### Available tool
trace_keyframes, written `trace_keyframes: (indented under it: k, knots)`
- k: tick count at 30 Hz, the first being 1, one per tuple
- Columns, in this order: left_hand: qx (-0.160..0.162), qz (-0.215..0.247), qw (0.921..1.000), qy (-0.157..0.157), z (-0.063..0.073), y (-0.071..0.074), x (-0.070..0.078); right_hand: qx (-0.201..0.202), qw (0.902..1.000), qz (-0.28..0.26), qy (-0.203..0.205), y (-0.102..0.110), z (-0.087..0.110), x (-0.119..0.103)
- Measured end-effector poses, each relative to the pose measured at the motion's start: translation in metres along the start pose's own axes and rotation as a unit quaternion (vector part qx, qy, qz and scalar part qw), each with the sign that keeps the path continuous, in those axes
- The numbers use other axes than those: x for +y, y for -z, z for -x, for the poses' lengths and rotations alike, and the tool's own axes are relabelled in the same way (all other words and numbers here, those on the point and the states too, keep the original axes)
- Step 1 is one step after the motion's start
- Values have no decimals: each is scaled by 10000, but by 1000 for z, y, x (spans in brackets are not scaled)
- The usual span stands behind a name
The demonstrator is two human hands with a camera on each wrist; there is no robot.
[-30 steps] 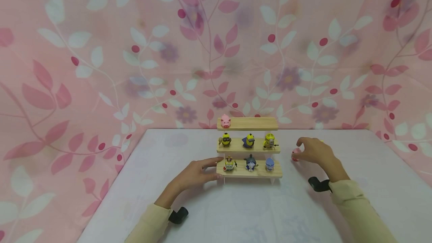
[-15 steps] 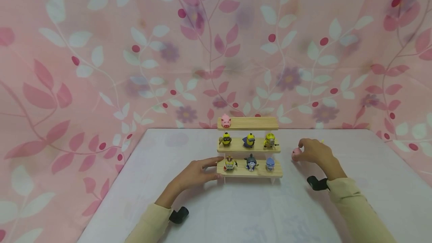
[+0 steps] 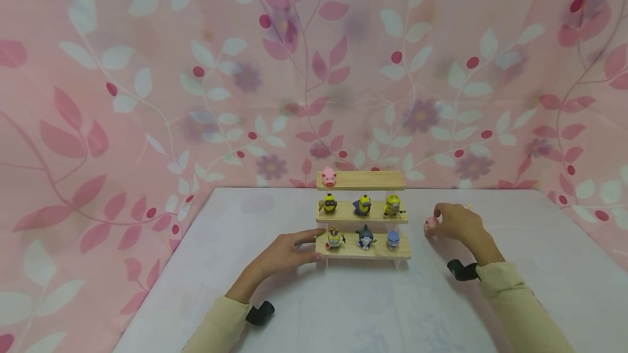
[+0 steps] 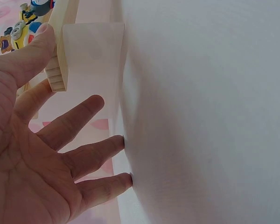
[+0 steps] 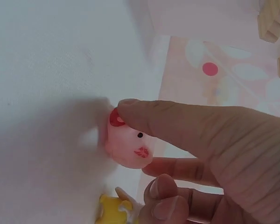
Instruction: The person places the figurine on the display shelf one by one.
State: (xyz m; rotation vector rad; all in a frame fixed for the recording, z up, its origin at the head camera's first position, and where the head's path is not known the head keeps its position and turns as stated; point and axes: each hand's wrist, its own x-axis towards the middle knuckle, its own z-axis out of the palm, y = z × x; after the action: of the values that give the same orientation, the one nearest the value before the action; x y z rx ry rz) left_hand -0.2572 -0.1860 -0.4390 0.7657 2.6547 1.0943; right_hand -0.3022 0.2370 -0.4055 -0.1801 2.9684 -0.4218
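A three-tier wooden display shelf (image 3: pixel 360 255) stands on the white-covered table, bearing small figurines. My left hand (image 3: pixel 284 252) holds the left end of its lowest board, thumb at the front edge and index finger farther back; in the left wrist view the other fingers (image 4: pixel 95 156) spread out, with two tips at the table cloth. Right of the shelf, my right hand (image 3: pixel 460 223) pinches a pink pig figurine (image 5: pixel 126 144) between thumb and forefinger. The pig is low over the table, and I cannot tell whether it touches it. Another pink pig (image 3: pixel 328 177) sits at the top board's left end.
Three yellow figurines, one of them (image 3: pixel 362 205) at the centre, line the middle board. Three more, including a blue one (image 3: pixel 393 239), stand on the lowest board. A yellow figurine (image 5: pixel 113 211) lies beyond the right hand. A floral pink cloth (image 3: pixel 314 70) hangs behind the table.
My right fingers have come closer around the pig figurine, which has turned slightly. The left hand and the shelf have stayed in place.
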Motion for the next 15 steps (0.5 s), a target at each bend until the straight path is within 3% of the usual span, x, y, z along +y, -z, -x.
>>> trace_keyframes:
  k: [15]
  knots:
    - [38,-100,9999,-54,1,0,2,548,9978,14,360,24,26,-13]
